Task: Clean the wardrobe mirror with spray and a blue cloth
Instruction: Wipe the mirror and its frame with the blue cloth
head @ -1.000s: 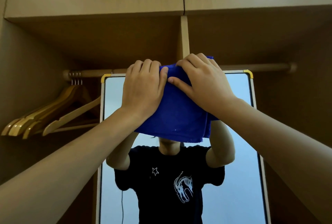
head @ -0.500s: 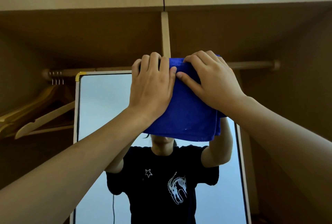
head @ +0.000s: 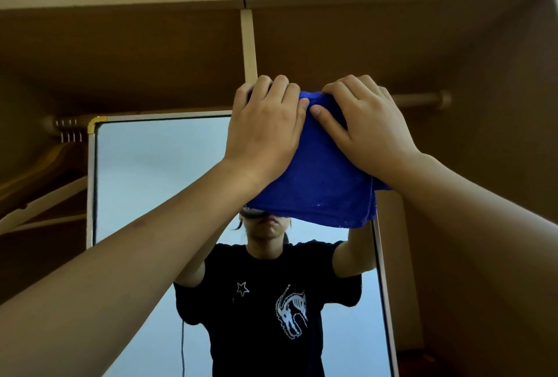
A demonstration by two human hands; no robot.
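Wardrobe mirror (head: 157, 195): tall rectangular glass in a pale metal frame with a brass-coloured corner cap, standing inside the brown wooden wardrobe (head: 120, 59) below its top shelf. It reflects a person in a black printed T-shirt. No streaks, droplets or spray film can be made out on the glass, so how much is already clean cannot be told.

Blue cloth (head: 317, 183): thick folded royal-blue towelling, pressed flat over the mirror's upper right corner, its top edge riding over the frame's top rail and its lower edge hanging free.

Left hand (head: 262, 138): palm flat on the cloth's left half, fingers curled over the cloth's top edge above the mirror's top rail.

Right hand (head: 365, 132): spread on the cloth's right half, fingers bent over its top edge, thumb lying along the fabric toward the left hand.

Wooden rail (head: 422, 98): behind the mirror's top; pale wooden hangers (head: 45, 195) left of the mirror.

Spray bottle: not in view.

Progress, as judged: wiping under way at the top edge; the lower glass likely remains.
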